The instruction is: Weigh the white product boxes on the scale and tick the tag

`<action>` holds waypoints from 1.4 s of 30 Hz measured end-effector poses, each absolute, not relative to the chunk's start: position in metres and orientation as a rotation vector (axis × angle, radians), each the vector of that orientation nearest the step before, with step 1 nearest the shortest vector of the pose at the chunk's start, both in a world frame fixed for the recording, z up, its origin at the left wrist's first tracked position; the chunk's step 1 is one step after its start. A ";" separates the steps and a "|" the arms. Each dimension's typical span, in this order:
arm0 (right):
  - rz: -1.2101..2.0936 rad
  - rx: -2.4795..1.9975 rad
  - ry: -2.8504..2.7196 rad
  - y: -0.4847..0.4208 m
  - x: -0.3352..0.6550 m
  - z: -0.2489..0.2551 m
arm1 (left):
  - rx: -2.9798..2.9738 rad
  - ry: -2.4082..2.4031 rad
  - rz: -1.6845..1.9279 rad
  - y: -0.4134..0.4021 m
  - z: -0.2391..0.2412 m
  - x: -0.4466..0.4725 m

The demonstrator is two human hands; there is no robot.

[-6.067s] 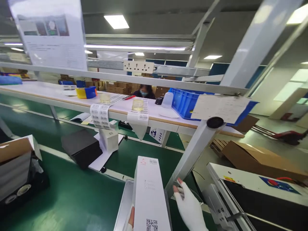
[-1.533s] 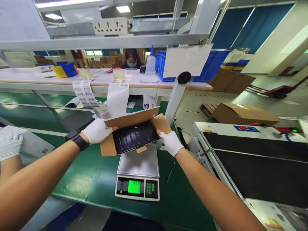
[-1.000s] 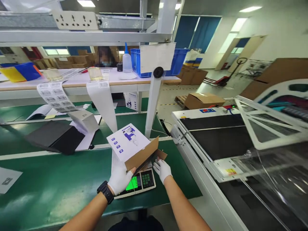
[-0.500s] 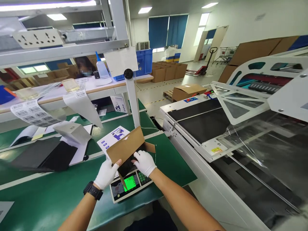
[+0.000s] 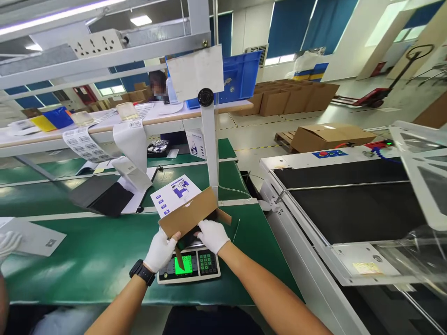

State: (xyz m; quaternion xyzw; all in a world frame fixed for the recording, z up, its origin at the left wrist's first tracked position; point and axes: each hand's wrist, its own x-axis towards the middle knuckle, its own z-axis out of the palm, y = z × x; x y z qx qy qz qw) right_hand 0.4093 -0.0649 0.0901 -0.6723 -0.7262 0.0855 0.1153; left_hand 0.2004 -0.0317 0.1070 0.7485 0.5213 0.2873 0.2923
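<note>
An open cardboard box (image 5: pixel 179 190), white with purple print outside and plain brown inside its raised flap, is tilted over a digital scale (image 5: pixel 208 262) with a lit green display. My left hand (image 5: pixel 159 251), in a white glove with bare fingertips, is closed on the box's near left edge, thumb against the brown flap. At the box's mouth, my white-gloved right hand (image 5: pixel 213 236) has its fingers bent in over dark contents. Those fingertips are partly hidden, and what they grip cannot be made out. Brown side flaps stick out at both ends of the opening.
At the left, another person's gloved hand (image 5: pixel 10 243) is by a white box (image 5: pixel 40 236). Black folders (image 5: pixel 104 195) lie on the green bench (image 5: pixel 104 251). A metal post (image 5: pixel 212 158) stands just behind my box. A conveyor machine (image 5: pixel 349 200) borders the right side.
The view has swung left, bringing another person's hand and a white box into sight. My right hand's fingers are now closer against the flap. The scale's reading has changed.
</note>
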 end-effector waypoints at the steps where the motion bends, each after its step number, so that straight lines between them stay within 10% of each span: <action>1: 0.254 -1.951 -2.137 -0.065 0.412 0.091 | 1.992 1.423 0.777 -0.032 0.107 0.201; 17: 0.070 -1.622 -2.032 -0.155 0.449 0.061 | 2.107 1.506 0.860 -0.052 0.106 0.206; 27: 1.031 -1.457 -1.304 -0.143 0.433 0.107 | 2.496 1.283 0.688 -0.081 0.120 0.212; 42: 0.137 -1.626 -2.082 -0.164 0.460 0.087 | 1.817 1.463 0.647 -0.024 0.156 0.206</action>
